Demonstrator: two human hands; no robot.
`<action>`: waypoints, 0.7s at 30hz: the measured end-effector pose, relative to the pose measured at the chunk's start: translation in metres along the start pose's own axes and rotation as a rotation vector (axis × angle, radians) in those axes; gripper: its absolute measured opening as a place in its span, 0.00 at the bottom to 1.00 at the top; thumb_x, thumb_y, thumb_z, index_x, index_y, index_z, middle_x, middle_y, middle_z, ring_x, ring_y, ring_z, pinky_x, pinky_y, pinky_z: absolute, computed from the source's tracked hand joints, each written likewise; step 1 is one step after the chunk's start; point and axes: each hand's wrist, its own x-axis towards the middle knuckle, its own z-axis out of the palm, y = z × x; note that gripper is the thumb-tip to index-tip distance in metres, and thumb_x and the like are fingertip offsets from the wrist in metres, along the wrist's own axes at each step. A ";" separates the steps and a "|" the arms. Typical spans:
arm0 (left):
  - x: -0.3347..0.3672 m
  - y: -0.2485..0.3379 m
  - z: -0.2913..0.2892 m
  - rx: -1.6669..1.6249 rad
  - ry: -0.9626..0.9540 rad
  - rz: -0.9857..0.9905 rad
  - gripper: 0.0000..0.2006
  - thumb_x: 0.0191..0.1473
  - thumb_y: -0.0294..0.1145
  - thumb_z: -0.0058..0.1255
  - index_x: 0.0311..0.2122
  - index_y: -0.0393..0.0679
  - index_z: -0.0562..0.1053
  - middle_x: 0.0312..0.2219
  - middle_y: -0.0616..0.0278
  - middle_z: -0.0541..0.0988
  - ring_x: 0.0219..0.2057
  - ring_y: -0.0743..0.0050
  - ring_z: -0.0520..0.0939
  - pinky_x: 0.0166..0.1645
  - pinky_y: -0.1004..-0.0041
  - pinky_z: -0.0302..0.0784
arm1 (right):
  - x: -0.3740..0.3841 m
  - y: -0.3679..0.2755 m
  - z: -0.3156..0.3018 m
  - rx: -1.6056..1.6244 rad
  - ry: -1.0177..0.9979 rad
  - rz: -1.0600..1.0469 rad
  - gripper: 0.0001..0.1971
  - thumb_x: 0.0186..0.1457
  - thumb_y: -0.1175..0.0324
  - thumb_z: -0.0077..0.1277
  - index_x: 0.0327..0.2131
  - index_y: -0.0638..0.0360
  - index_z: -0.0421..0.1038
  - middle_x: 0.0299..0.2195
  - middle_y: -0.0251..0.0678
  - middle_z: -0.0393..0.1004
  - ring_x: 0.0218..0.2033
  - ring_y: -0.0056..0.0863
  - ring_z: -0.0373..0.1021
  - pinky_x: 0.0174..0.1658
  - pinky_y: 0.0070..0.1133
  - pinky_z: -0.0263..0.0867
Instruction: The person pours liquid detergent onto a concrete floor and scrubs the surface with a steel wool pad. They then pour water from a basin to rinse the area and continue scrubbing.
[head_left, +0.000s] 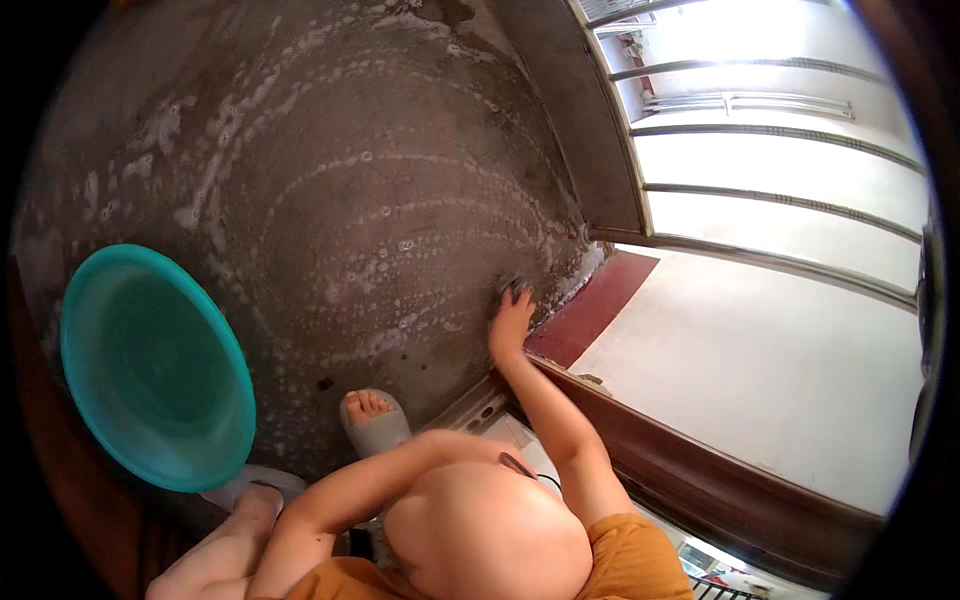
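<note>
My right hand [512,322] reaches down to the wet grey floor [330,240], close to the wall's corner at the right. Its fingers are curled over a small dark-grey scourer [513,286], which is pressed to the floor and partly hidden under them. White suds lie in curved streaks across the floor around it. My left forearm [370,482] crosses in front of my bent knee [490,530]. The left hand lies mostly behind the knee, with its fingers hidden. A thin dark band [517,465] shows there.
A large turquoise basin [243,400] stands at the left, beside my grey slippers [378,425]. To the right are a metal-barred railing [780,135], a white wall [740,370] with a dark red strip [600,310] along it, and a brown wooden door frame [700,470].
</note>
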 end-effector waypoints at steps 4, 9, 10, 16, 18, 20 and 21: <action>-0.012 -0.001 0.001 0.048 0.080 0.029 0.18 0.55 0.37 0.47 0.45 0.35 0.71 0.40 0.57 0.76 0.43 0.72 0.74 0.49 0.74 0.67 | 0.009 -0.009 0.007 0.008 0.116 -0.083 0.22 0.46 0.81 0.44 0.49 0.63 0.64 0.52 0.51 0.56 0.48 0.49 0.58 0.48 0.32 0.63; -0.010 -0.023 -0.008 0.089 0.151 0.072 0.18 0.55 0.37 0.47 0.45 0.34 0.71 0.40 0.57 0.76 0.44 0.72 0.74 0.49 0.74 0.67 | 0.079 -0.006 -0.015 -0.001 0.163 0.054 0.24 0.44 0.82 0.45 0.49 0.61 0.66 0.51 0.49 0.58 0.48 0.49 0.59 0.50 0.32 0.62; -0.008 -0.027 -0.010 0.087 0.136 0.081 0.18 0.55 0.37 0.47 0.45 0.34 0.71 0.40 0.57 0.76 0.44 0.72 0.74 0.49 0.74 0.67 | 0.075 -0.006 -0.015 0.029 0.183 0.038 0.23 0.44 0.83 0.45 0.48 0.61 0.66 0.51 0.49 0.58 0.48 0.49 0.59 0.49 0.32 0.62; -0.017 -0.013 -0.002 0.042 0.131 0.031 0.18 0.55 0.37 0.47 0.45 0.34 0.71 0.40 0.57 0.76 0.44 0.73 0.74 0.49 0.75 0.67 | -0.005 -0.021 -0.001 0.263 0.214 -0.079 0.18 0.47 0.79 0.45 0.45 0.60 0.69 0.49 0.47 0.61 0.47 0.48 0.60 0.47 0.32 0.62; -0.021 0.006 0.007 0.013 0.044 0.025 0.18 0.55 0.37 0.47 0.45 0.34 0.71 0.40 0.58 0.76 0.44 0.74 0.74 0.49 0.75 0.68 | 0.001 -0.021 -0.011 0.199 0.257 -0.146 0.17 0.48 0.77 0.46 0.44 0.60 0.70 0.48 0.47 0.62 0.47 0.48 0.60 0.46 0.32 0.62; -0.019 -0.002 0.010 -0.006 0.118 0.006 0.17 0.55 0.37 0.47 0.45 0.34 0.71 0.41 0.58 0.76 0.44 0.74 0.74 0.49 0.75 0.67 | 0.039 -0.010 -0.017 0.168 0.296 -0.101 0.18 0.46 0.78 0.46 0.45 0.60 0.70 0.48 0.46 0.62 0.47 0.48 0.61 0.46 0.32 0.62; -0.017 -0.004 0.009 -0.007 0.128 0.006 0.17 0.56 0.37 0.47 0.45 0.34 0.71 0.41 0.58 0.76 0.44 0.74 0.74 0.50 0.75 0.67 | 0.054 -0.006 -0.023 0.171 0.291 -0.067 0.19 0.46 0.78 0.46 0.45 0.59 0.70 0.47 0.46 0.62 0.47 0.48 0.61 0.46 0.32 0.62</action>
